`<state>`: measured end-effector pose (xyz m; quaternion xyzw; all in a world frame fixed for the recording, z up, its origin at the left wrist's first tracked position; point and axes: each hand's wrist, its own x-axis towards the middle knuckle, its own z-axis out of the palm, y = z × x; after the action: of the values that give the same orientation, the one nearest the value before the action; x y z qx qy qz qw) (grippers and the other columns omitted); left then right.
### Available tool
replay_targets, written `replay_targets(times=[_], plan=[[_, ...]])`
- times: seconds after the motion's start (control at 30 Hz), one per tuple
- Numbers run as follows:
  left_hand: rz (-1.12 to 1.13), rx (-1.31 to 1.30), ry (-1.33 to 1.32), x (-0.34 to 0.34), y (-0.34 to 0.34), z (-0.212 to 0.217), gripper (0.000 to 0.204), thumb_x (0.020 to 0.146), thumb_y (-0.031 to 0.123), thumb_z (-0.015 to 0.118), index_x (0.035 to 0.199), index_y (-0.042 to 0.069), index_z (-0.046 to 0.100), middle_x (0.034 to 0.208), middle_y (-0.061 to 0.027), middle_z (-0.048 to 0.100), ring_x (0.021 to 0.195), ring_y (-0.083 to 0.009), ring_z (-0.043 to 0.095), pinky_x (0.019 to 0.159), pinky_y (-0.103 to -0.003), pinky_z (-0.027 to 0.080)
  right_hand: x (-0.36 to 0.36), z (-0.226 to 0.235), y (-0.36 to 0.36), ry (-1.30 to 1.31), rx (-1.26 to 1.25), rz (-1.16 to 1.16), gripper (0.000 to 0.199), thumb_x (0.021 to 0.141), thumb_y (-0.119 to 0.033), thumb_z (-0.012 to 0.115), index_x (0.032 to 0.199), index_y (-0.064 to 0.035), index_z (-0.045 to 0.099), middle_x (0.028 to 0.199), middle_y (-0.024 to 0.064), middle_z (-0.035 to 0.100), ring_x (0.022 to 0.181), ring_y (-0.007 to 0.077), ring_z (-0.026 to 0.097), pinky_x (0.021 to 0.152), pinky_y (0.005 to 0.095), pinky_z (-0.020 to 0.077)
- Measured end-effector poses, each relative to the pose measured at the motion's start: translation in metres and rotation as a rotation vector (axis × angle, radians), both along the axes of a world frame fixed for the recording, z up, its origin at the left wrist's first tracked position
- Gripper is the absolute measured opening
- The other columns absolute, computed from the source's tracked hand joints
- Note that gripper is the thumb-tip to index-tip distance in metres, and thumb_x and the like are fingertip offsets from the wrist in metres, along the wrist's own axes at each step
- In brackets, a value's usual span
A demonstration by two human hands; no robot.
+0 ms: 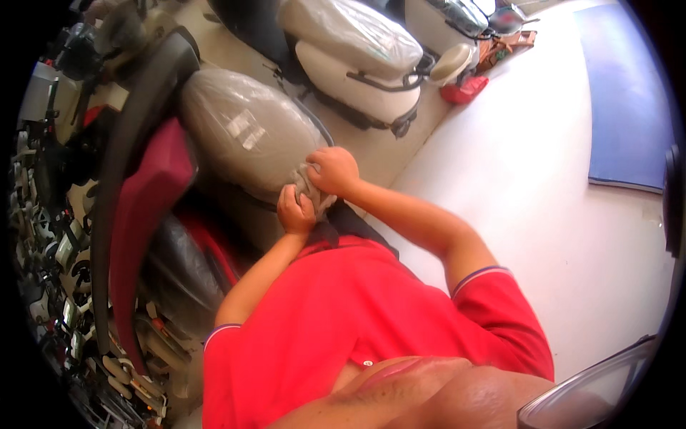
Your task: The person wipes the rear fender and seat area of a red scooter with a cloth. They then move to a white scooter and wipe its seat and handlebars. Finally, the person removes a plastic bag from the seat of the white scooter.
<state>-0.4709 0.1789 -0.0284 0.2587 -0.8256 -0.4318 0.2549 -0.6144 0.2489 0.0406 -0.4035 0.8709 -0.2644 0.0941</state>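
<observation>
A scooter seat (pixel 239 139) in grey-beige, wrapped in clear plastic with a pale label on it, lies in front of me. By its near right end, both hands are closed on a crumpled beige-grey cloth (pixel 306 184). My left hand (pixel 295 211) has its fingers curled into the lower side of the cloth. Slightly farther off and to the right, my right hand (pixel 334 171) grips the upper side, its fingers bent down onto the bunched folds. The hands are close together but apart. Part of the cloth is hidden under the fingers.
A white scooter (pixel 357 79) with a plastic-covered seat stands beyond. At left is a dark red panel (pixel 153 186) with a black curved edge, beside many crowded vehicles. A red object (pixel 464 90) lies by the white wall (pixel 514 186), which bears a blue panel (pixel 629 100).
</observation>
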Motion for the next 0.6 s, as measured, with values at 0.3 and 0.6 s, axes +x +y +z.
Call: replay_targets(times=[0.3,0.6], plan=[[-0.029,-0.036,-0.008,-0.002,-0.003,-0.002,0.023,0.081,0.019,0.051,0.093,0.000,0.053,0.089,-0.0252,0.057,0.083,-0.0473,0.054,0.073,-0.052,0.044,-0.009,0.074,0.033,-0.328,0.313,0.187,0.035,0.084,-0.035,0.058,0.108,-0.0120,0.069,0.088,0.0165,0.068,0.083,0.0336,0.066,0.076,0.0437,0.0515],[-0.064,-0.037,-0.033,-0.005,-0.006,0.001,0.024,0.080,0.021,0.051,0.094,0.001,0.054,0.090,-0.0246,0.059,0.083,-0.0464,0.056,0.072,-0.052,0.046,0.038,0.075,0.055,-0.383,0.281,0.084,0.030,0.084,-0.029,0.064,0.105,-0.0086,0.070,0.094,0.0159,0.070,0.089,0.0343,0.066,0.079,0.0415,0.0514]])
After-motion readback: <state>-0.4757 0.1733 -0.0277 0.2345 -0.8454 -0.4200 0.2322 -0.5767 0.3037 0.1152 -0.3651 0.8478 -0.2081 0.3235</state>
